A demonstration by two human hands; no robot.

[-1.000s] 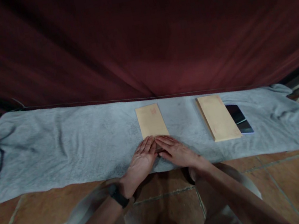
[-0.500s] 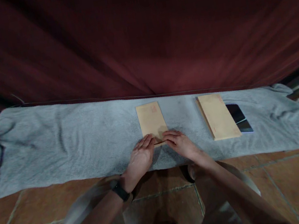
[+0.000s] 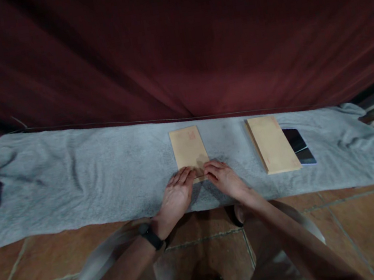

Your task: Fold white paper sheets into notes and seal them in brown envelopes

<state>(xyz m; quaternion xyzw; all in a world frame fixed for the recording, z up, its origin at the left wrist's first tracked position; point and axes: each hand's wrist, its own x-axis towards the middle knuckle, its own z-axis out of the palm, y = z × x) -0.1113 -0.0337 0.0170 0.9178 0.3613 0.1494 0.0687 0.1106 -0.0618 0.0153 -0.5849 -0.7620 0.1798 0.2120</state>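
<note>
A tan paper envelope (image 3: 189, 147) with small red print near its far right corner lies flat on the grey cloth in front of me. My left hand (image 3: 178, 190) grips its near left corner, fingers together. At the near right corner, my right hand (image 3: 225, 177) pinches the paper, with the thumb tucked below the fingers. Between the hands, the near edge shows a narrow folded strip. The thumbs are partly hidden by the fingers and the paper.
To the right sits a stack of similar envelopes (image 3: 273, 144), partly over a dark, shiny phone-like device (image 3: 298, 145). Grey cloth (image 3: 120, 171) covers the long bench. A dark red curtain (image 3: 172, 55) hangs behind it. Brown tiles (image 3: 339, 224) form the floor below.
The folded strip at the envelope's near edge lies flatter than before. Both hands have stayed at the same corners, with only slight finger movement.
</note>
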